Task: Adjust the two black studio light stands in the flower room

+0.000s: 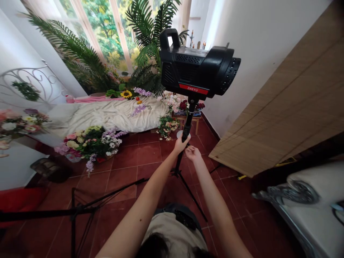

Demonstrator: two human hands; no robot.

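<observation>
A black studio light (185,71) with a red ZHEYU label sits on top of a black light stand (189,120), its round front facing right. My left hand (182,144) is wrapped around the stand's pole below the light. Just to the right and slightly lower, my right hand (193,152) has its fingers curled together beside the pole. A small dark part shows at those fingertips, but what they grip is too small to make out. Below my hands, the stand's legs (192,195) spread over the floor.
A bed with a cream cover (107,113) stands by the window, with flower arrangements (86,141) before it. Black stand legs (107,197) cross the tiled floor (123,190) at left. A bamboo blind (268,107) and a silver-framed sofa (303,200) are at right.
</observation>
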